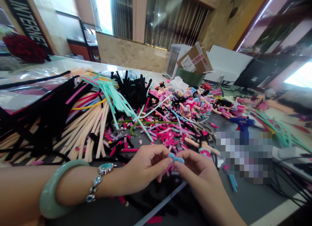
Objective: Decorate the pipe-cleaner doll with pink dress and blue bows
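A small light-blue fuzzy piece (176, 158) is pinched between both hands above the dark table. My left hand (151, 164), with a green bangle and a jewelled watch on its arm, grips the piece's left part between thumb and forefinger. The thumb and fingertips of my right hand (195, 166) close on its right part. A pale grey-blue strip (161, 205) slants below the hands. Just beyond the right hand lies a small doll (203, 144) with peach arms and a pink body.
Bundles of peach (80, 135), mint (122, 99) and black stems (133, 89) spread left and ahead. Pink cut pieces (168, 136) and many small dolls (195, 104) cover the middle. At right are a blue glue gun (243, 123), cables and a monitor; a cardboard box (195, 60) stands behind.
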Motion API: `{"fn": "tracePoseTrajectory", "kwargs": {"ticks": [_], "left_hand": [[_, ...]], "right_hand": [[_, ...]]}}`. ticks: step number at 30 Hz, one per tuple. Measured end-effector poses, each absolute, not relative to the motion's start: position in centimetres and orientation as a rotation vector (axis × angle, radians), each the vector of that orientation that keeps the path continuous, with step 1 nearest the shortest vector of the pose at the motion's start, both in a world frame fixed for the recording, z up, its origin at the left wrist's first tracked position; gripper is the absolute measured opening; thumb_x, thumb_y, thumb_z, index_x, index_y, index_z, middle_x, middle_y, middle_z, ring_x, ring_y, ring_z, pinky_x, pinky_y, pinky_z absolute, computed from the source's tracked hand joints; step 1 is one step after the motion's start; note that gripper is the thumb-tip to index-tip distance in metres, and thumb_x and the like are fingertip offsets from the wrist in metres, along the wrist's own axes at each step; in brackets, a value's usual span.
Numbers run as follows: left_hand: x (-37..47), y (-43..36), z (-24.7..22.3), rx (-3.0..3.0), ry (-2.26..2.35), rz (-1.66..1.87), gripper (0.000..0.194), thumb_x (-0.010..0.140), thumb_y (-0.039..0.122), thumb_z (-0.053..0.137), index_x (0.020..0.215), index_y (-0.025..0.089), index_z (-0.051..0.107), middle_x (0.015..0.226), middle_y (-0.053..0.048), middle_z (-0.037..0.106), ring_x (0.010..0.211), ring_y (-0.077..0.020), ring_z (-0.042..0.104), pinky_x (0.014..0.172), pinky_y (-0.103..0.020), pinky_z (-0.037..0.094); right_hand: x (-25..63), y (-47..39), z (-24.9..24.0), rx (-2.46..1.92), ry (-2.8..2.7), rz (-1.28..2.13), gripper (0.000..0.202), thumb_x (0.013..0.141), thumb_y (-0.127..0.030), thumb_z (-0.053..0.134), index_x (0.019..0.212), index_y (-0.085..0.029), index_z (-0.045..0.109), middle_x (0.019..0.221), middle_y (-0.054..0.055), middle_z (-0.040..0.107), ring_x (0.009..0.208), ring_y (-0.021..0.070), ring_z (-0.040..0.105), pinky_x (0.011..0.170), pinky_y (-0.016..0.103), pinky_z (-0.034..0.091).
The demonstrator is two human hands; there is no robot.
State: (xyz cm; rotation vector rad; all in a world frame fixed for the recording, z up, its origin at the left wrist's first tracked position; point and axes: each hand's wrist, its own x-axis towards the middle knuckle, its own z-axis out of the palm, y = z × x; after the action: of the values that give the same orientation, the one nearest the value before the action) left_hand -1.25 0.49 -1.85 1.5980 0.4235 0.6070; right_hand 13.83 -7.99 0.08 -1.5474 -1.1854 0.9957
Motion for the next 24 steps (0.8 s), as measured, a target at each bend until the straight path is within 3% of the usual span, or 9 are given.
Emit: {"fn": "tracePoseTrajectory", "kwargs": {"ticks": [7,12,17,21,24], "left_hand": [[-1.4,0.7,-2.2,1.643,0.391,0.577,0.02,0.089,0.031,0.052,0.083,0.013,0.057,0.062,0.004,0.05,0.049,-0.0052,0.047,0.049,-0.016,0.04],[-1.5,0.7,-2.3,1.567,0.388,0.58,0.017,0.088,0.031,0.055,0.098,0.018,0.053,0.068,0.005,0.051,0.053,-0.0058,0.05,0.049,-0.015,0.041],[-1.6,0.9,-2.4,1.637,0.397,0.575,0.016,0.088,0.032,0.054,0.087,0.016,0.055,0.07,0.002,0.052,0.058,-0.0077,0.052,0.053,-0.019,0.043],[-1.4,1.1,-2.4,1.628,0.451,0.582,0.016,0.088,0.032,0.054,0.083,0.016,0.053,0.065,0.003,0.053,0.056,-0.0087,0.052,0.053,-0.02,0.042],[-1.2,1.2,-2.4,1.566,0.483,0.641,0.016,0.088,0.031,0.054,0.082,0.016,0.051,0.061,0.004,0.054,0.055,-0.0091,0.053,0.054,-0.021,0.043]], "right_hand": [[13.8,-8.3,0.4,-1.594,-1.29,0.879,0.02,0.081,-0.036,0.059,0.077,-0.017,0.064,0.069,0.001,0.06,0.064,0.0141,0.052,0.06,0.024,0.04],[13.6,-8.6,0.6,-1.668,-1.351,0.805,0.017,0.081,-0.031,0.057,0.077,-0.018,0.066,0.068,0.0,0.062,0.062,0.0138,0.054,0.06,0.024,0.041],[13.6,-8.0,0.4,-1.628,-1.413,0.711,0.011,0.078,-0.024,0.059,0.072,-0.017,0.064,0.063,-0.001,0.059,0.058,0.0111,0.05,0.055,0.022,0.039],[17.2,-7.6,2.2,-1.625,-1.501,0.819,0.02,0.075,-0.037,0.066,0.079,-0.018,0.066,0.063,-0.002,0.06,0.055,0.011,0.051,0.051,0.022,0.039],[23.2,-8.1,4.6,-2.097,-1.331,0.282,0.036,0.078,-0.052,0.057,0.066,-0.018,0.063,0.057,0.001,0.058,0.054,0.0136,0.052,0.053,0.025,0.04]]}}
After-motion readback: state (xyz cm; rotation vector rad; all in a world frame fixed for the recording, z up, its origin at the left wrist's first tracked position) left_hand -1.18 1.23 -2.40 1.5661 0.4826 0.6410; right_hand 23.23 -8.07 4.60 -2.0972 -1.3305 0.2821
